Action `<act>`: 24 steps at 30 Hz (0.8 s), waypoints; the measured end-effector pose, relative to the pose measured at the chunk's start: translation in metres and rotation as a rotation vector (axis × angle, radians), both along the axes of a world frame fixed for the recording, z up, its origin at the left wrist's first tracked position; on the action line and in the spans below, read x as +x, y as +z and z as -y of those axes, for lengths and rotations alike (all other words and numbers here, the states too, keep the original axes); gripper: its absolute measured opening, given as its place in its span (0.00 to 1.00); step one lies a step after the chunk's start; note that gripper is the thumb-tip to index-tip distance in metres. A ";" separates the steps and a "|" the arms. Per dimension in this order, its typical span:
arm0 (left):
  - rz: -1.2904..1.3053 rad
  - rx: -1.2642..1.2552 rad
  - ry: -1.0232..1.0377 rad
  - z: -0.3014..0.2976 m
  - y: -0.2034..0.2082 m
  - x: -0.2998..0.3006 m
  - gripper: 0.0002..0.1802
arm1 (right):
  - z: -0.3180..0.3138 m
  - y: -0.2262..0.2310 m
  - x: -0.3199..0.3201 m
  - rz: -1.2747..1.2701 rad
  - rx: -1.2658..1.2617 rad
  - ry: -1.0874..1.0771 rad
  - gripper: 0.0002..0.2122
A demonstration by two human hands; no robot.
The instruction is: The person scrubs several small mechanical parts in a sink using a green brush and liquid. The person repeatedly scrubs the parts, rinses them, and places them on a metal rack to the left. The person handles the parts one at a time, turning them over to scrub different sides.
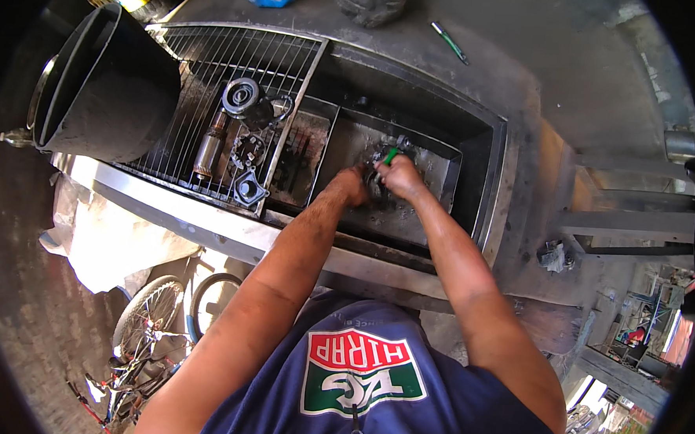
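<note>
Green handle (391,156) in my right fingers (401,177): plastic-looking, smooth.
My shirt (455,403): matt cloth.
Bucket (126,91): matt, plastic-looking, scuffed.
Grate (307,91): metal bars, dull.
Cylindrical part (208,153): smooth metal, low sheen.
Tray (401,217) before me: sheet metal, stained, dull.
Bench (167,211): metal front edge, glossy.

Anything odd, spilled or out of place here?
Mildly: a green pen-like stick lies loose and slanted beyond the basin, apart from the metal parts on the grate. No clear damage or spill; the part between the hands is too blurred to judge.
</note>
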State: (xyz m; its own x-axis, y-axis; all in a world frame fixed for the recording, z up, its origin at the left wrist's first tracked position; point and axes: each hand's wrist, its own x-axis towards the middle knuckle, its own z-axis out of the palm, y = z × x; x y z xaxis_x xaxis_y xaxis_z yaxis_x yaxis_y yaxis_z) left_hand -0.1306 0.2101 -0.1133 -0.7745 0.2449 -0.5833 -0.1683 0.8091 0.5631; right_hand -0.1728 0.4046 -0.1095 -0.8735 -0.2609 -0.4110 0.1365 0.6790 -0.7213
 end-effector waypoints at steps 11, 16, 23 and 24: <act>0.038 -0.039 0.036 0.000 0.004 0.004 0.62 | -0.001 -0.008 0.010 -0.212 0.204 -0.312 0.17; -0.029 -0.102 -0.003 -0.004 0.003 0.005 0.61 | 0.003 -0.011 0.019 -0.270 -0.081 -0.100 0.14; 0.000 -0.046 0.052 0.002 -0.013 0.001 0.60 | -0.050 -0.043 0.010 -0.222 0.230 -0.186 0.13; -0.005 -0.045 0.062 0.003 -0.017 -0.001 0.64 | -0.058 -0.042 0.009 -0.234 0.218 -0.137 0.12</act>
State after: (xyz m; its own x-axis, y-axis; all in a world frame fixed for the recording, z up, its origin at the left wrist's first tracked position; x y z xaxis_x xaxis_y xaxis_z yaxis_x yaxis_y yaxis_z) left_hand -0.1318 0.2074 -0.1302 -0.7902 0.1702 -0.5887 -0.2158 0.8218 0.5273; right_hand -0.1640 0.4627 -0.1513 -0.9714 -0.0630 -0.2289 0.0853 0.8073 -0.5839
